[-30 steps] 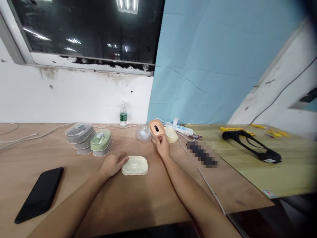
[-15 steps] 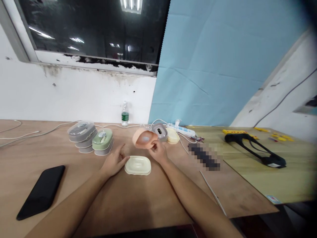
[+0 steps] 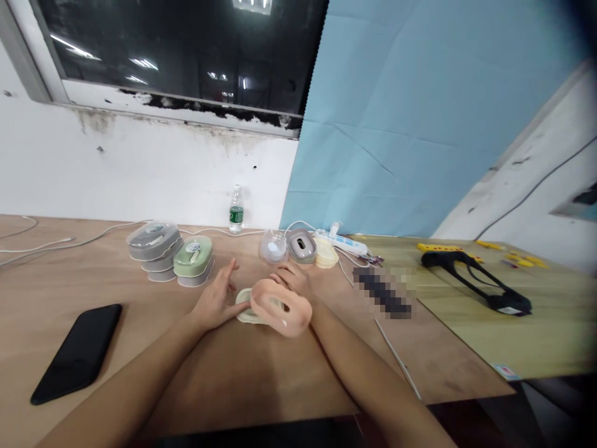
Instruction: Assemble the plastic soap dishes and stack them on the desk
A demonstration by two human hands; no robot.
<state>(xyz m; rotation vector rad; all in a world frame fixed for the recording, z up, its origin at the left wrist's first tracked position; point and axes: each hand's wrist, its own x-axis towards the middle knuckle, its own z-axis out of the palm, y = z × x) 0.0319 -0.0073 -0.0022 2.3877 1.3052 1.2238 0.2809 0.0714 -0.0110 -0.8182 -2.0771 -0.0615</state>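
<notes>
My right hand grips the far edge of a peach plastic shell, a rounded oval piece with a slot in it, which is tilted. The shell hangs over the right part of a cream oval tray on the table and hides most of it. At the tray's left edge is my left hand, its fingers spread and its thumb reaching to the tray or the shell's near side; which of them it touches I cannot tell.
Grey lidded boxes and a green one stand left. Behind my right hand are a clear lid, a grey slotted shell and cream trays. A phone, a bottle and a power strip lie around.
My right hand has brought the peach shell toward me, down over the cream tray, and turned it so its slot shows. The clear lid behind is now uncovered. My left hand stays about the same place.
</notes>
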